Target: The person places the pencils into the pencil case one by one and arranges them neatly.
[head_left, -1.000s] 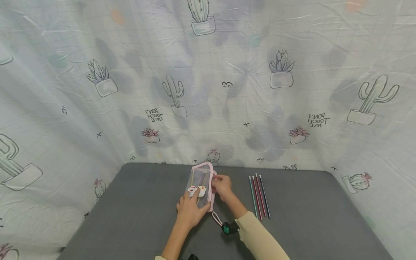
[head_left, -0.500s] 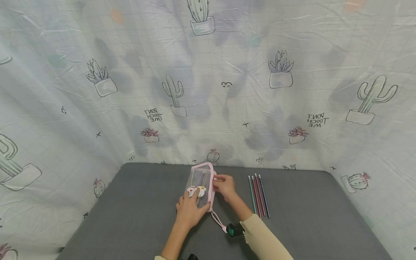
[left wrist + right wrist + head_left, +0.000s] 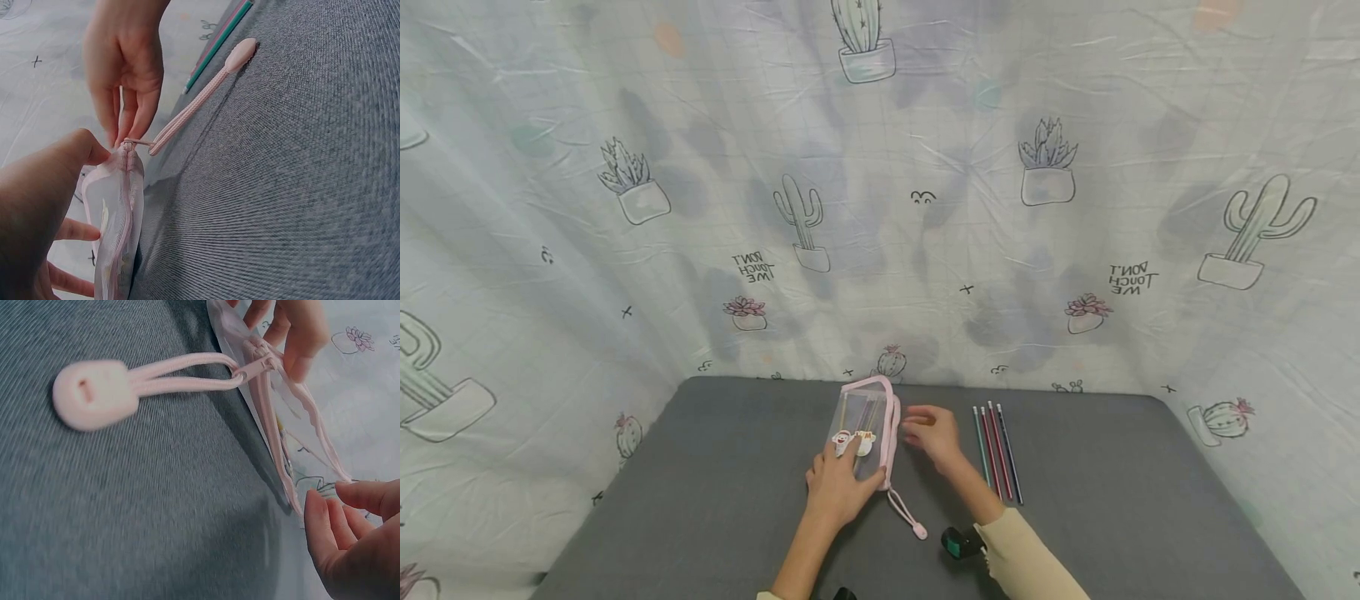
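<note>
A see-through pencil case with pink edging and cartoon stickers lies at the table's middle. Several slim pencil-like sticks show through its face. My left hand holds it down, the thumb by the zipped edge and the other fingers spread over the face. At the near end sits the zip slider, and beyond it the two pink zip edges stand apart. A pink cord pull hangs from the slider onto the table. My right hand is just right of the case, its loosely bent fingers holding nothing.
Several pencils, green, red and dark, lie side by side to the right of my right hand. The grey table meets a hanging sheet printed with cacti at its back and sides.
My right hand has come away from the case's right edge and moved right, its fingers leaving the opening. The cord pull now shows fully. My left hand stays on the case.
</note>
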Motion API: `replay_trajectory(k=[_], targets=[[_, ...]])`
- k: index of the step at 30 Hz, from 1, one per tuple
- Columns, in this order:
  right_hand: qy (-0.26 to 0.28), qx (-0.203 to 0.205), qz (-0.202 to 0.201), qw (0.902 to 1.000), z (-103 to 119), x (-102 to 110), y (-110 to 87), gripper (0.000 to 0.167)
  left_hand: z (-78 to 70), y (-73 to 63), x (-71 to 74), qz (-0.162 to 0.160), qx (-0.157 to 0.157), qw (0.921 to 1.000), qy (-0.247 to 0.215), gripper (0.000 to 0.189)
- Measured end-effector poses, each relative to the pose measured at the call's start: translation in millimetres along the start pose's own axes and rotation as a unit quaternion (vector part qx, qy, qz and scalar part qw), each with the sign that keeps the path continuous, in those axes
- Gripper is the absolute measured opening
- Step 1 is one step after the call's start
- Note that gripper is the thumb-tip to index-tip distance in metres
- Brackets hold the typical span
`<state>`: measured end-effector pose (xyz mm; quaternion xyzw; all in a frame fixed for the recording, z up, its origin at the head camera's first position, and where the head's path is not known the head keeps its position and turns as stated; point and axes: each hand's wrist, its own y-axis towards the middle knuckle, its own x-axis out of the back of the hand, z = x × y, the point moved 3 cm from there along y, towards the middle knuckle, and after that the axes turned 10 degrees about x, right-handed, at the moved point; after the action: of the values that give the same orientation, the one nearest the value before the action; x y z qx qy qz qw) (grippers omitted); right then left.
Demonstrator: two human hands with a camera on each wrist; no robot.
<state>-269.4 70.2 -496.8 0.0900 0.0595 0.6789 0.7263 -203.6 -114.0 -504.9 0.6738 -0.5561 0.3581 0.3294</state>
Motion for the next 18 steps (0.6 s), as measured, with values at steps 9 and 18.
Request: replay_trajectory(k=[9, 18], targets=[[-0.040, 0.012, -0.014, 0.9990, 4.0, 23.6, -1.7, 0.029, -0.1, -0.9, 0.7, -0.001, -0.002, 1.0000, 0.002, 0.075], [-0.075, 0.032, -0.027, 0.9963, 8.7, 47.1, -4.5, 0.029, -0.4, 0.1, 0.8, -0.003, -0.003, 1.0000, 0.002, 0.075]])
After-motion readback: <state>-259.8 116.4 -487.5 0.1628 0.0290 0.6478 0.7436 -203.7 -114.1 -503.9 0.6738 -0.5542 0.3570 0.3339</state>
